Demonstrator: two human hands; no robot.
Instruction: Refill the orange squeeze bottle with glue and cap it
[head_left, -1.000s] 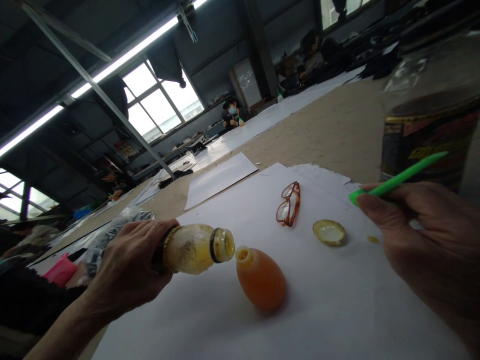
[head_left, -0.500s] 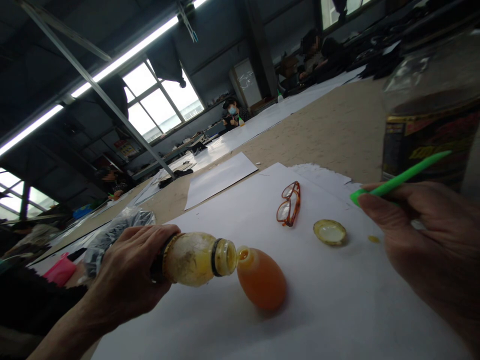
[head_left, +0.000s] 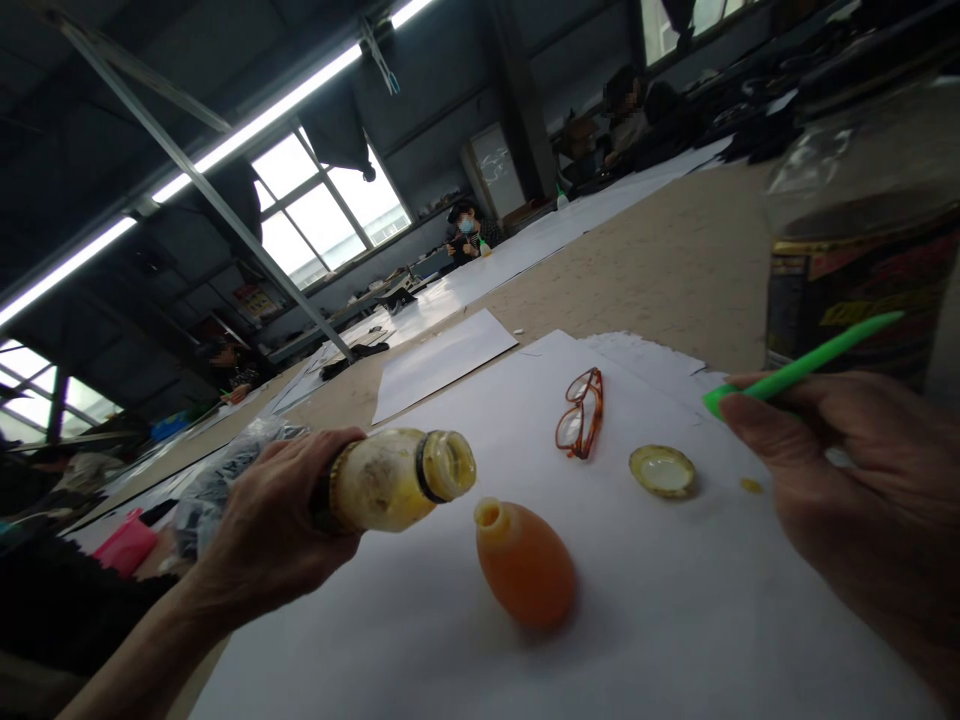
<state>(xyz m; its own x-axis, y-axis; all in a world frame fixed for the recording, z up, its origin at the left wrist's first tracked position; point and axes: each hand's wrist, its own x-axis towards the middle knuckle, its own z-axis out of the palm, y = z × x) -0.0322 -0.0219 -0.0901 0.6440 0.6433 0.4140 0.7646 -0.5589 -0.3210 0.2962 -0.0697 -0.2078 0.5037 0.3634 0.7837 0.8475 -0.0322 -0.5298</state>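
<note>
My left hand [head_left: 262,525] grips a grimy glass bottle [head_left: 390,478] smeared with yellow glue, held nearly sideways with its open mouth tilted a little upward. Just below and right of that mouth stands a small orange squeeze bottle [head_left: 525,565] with its top open, on a white paper sheet [head_left: 675,620]. My right hand [head_left: 862,490] is at the right, fingers closed around a green stick [head_left: 802,365] that points up and to the right. A yellow lid [head_left: 662,470] lies upside down on the paper between the hands.
Brown-framed glasses [head_left: 579,413] lie folded beyond the orange bottle. A large dark-labelled jar [head_left: 862,240] stands close at the right. A small glue drop [head_left: 750,485] marks the paper. A crumpled plastic bag [head_left: 225,465] and pink object [head_left: 124,545] sit left. People work at far tables.
My left hand has lifted the glue bottle up and away from the orange bottle's opening, its mouth now tipped upward. My right hand with the green stick has stayed almost still.
</note>
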